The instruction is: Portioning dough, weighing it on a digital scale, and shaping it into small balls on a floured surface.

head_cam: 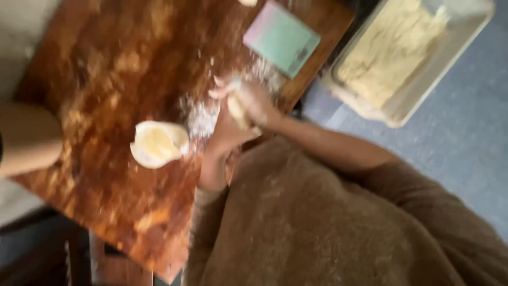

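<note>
The picture is blurred. My hands meet over the near edge of a brown wooden table point(116, 69). My right hand point(256, 100), dusted with flour, is closed over a pale lump of dough point(238, 112). My left hand point(225, 130) comes up from below and presses against the same lump; most of it is hidden. Loose flour point(203, 116) lies on the table just beside the hands. A small white bowl point(157, 144) with a pale yellow filling stands to the left of them.
A flat teal and pink kitchen scale point(281, 37) lies on the table beyond my hands. A clear plastic tub point(418, 90) holding a mass of dough stands on the blue-grey floor at the right. A tan rounded shape point(26, 139) reaches in at the left edge.
</note>
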